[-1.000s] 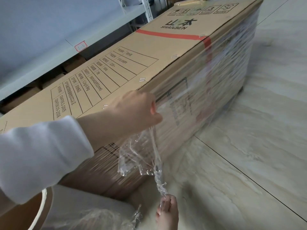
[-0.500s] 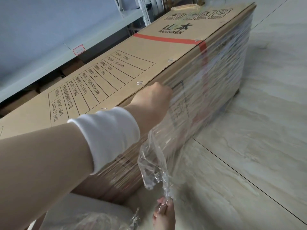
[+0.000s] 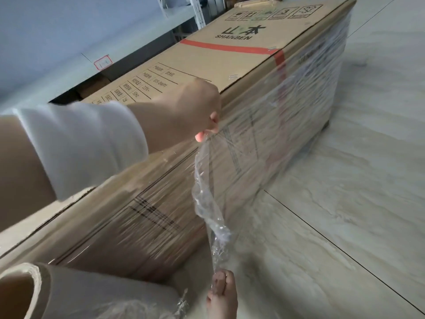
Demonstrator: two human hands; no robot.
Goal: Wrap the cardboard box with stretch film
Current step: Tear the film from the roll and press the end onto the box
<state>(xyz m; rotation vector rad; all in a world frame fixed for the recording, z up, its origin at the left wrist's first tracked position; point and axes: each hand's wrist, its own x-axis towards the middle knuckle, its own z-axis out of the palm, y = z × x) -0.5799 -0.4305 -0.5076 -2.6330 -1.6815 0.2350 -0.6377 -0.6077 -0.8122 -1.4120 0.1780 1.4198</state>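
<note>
On a pale, marble-patterned floor (image 3: 345,203) lies a long cardboard box (image 3: 230,58), running from close by the person away to the upper right. Its front side is covered in clear stretch film (image 3: 299,107), shiny and streaked. Its top face is bare, with printed text, a band of red tape (image 3: 220,46) across it and staples (image 3: 232,76) along the front edge.

The left hand (image 3: 193,111), in a white sleeve, reaches across the box top to that front edge. Its fingers (image 3: 213,118) are curled and pinch the upper end of a loose, crumpled strand (image 3: 204,194) of film, right at the top of the wrapped side. Below those fingers the strand hangs down in front of the box, twisted into a rope that narrows toward the floor.

The right hand (image 3: 222,295) is low at the bottom edge of the frame, almost straight below the left fingers and out from the box. Its fingers (image 3: 218,276) pinch the strand's lower end, so the strand runs from one hand to the other.

Left of the right fingers, in the bottom left corner, is the film roll (image 3: 92,295), its cardboard core (image 3: 16,293) open toward the camera. What holds the roll cannot be told. Beyond the left fingers, behind the box, a grey shelf (image 3: 57,42) carries a small red-framed label (image 3: 102,62).
</note>
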